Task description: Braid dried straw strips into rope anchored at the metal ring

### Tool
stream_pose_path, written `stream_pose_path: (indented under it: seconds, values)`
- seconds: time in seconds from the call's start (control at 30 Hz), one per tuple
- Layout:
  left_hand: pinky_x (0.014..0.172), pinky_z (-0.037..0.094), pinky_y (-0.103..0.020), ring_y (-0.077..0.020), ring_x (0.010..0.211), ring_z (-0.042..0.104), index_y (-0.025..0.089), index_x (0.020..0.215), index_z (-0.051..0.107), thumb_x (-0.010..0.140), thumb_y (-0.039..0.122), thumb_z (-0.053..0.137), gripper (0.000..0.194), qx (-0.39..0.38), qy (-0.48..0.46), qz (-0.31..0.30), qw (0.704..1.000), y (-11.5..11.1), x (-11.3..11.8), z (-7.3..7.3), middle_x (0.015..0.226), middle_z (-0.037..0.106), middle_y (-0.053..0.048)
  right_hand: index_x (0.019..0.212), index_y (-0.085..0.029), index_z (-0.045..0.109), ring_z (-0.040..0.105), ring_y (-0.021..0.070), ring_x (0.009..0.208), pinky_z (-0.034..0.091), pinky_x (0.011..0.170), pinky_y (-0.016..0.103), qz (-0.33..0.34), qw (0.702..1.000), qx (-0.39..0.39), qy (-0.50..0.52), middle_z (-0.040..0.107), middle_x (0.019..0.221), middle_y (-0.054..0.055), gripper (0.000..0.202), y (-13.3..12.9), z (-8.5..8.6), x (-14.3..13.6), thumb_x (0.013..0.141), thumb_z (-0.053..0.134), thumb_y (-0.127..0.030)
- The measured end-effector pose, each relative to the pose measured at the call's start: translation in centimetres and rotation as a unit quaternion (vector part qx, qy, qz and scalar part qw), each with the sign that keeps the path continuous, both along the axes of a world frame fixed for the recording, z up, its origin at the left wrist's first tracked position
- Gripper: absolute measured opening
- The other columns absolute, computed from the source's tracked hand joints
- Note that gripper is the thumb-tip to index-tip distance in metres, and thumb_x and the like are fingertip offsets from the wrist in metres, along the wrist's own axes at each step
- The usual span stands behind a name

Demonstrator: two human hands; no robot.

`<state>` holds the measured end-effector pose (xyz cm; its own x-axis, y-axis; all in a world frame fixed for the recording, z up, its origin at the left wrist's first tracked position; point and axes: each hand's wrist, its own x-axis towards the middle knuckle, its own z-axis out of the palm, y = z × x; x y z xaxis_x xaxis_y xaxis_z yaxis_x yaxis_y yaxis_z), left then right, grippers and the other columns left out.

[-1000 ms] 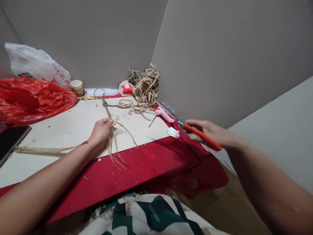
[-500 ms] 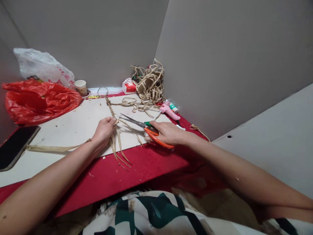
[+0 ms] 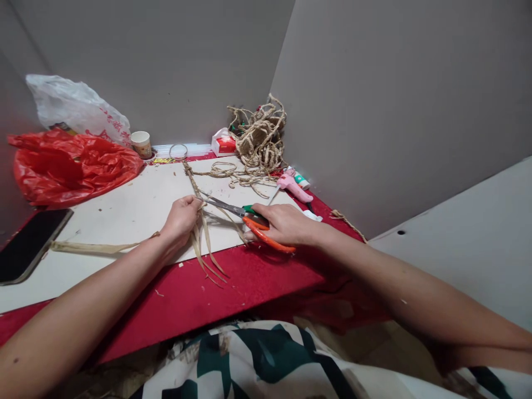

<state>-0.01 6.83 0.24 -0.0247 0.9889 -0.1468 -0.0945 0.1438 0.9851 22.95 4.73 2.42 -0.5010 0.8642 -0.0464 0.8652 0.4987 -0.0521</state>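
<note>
My left hand [image 3: 183, 220] pinches a braided straw cord [image 3: 192, 182] at its lower end, where loose flat strands [image 3: 209, 244] fan down over the table's front edge. My right hand [image 3: 286, 223] grips scissors [image 3: 268, 237] with orange and green handles. Their blades are slightly parted and point left, with the tips at the cord just beside my left fingertips. Whether the blades touch the cord I cannot tell. A long pale strand [image 3: 89, 247] runs left from under my left wrist.
A dark phone [image 3: 33, 246] lies at the left, below a red plastic bag [image 3: 78, 166]. At the back stand a paper cup [image 3: 141, 145] and a tissue box [image 3: 224, 145]. A heap of straw rope [image 3: 261, 138] fills the corner, near a pink glue gun [image 3: 296, 187]. Grey panels enclose the table.
The scissors have moved left toward my left fingertips, and their blades now reach the cord. My left hand keeps its hold on the cord. The view has shifted slightly.
</note>
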Motion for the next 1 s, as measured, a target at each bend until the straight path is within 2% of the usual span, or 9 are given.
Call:
stream_pose_path:
  seconds: [0.33,0.5,0.77,1.0]
  values:
    - [0.039,0.015,-0.021,-0.0036,0.035,0.023,0.016,0.065,0.052,0.082,0.016,0.052,0.016,0.008,-0.006,0.005,1.000,0.1,0.0,-0.2,0.043,0.033,0.007,0.102,-0.017,0.059,0.059,0.0225,0.067,0.029,0.058,0.028,-0.014,1.000,0.011,0.020,0.066,0.077,0.010,0.060,-0.1,-0.2,-0.5,0.080,0.042,-0.070]
    - [0.041,0.016,-0.021,-0.0043,0.036,0.024,0.016,0.068,0.053,0.080,0.015,0.050,0.013,0.011,0.013,0.012,1.000,0.3,0.0,-0.5,0.043,0.034,0.007,0.095,-0.018,0.060,0.055,0.0186,0.062,0.028,0.057,0.027,-0.013,0.998,0.015,0.056,0.063,0.071,0.007,0.055,0.0,-0.6,-0.6,0.080,0.044,-0.068]
    - [0.042,0.015,-0.021,-0.0051,0.037,0.023,0.016,0.067,0.052,0.082,0.022,0.053,0.017,0.019,0.023,0.005,1.000,0.3,0.0,-0.6,0.043,0.031,0.007,0.081,-0.017,0.060,0.044,0.0134,0.054,0.025,0.053,0.026,-0.015,0.995,0.012,0.098,0.057,0.062,0.004,0.053,-0.2,-0.8,-0.9,0.080,0.045,-0.067]
    - [0.041,0.014,-0.022,-0.0048,0.037,0.023,0.016,0.065,0.051,0.084,0.021,0.054,0.020,0.022,0.031,0.009,0.999,0.1,0.0,-0.3,0.043,0.031,0.006,0.076,-0.018,0.057,0.041,0.0119,0.053,0.027,0.054,0.025,-0.021,0.991,-0.004,0.133,0.055,0.062,0.003,0.044,-0.3,-1.3,-1.1,0.084,0.042,-0.058]
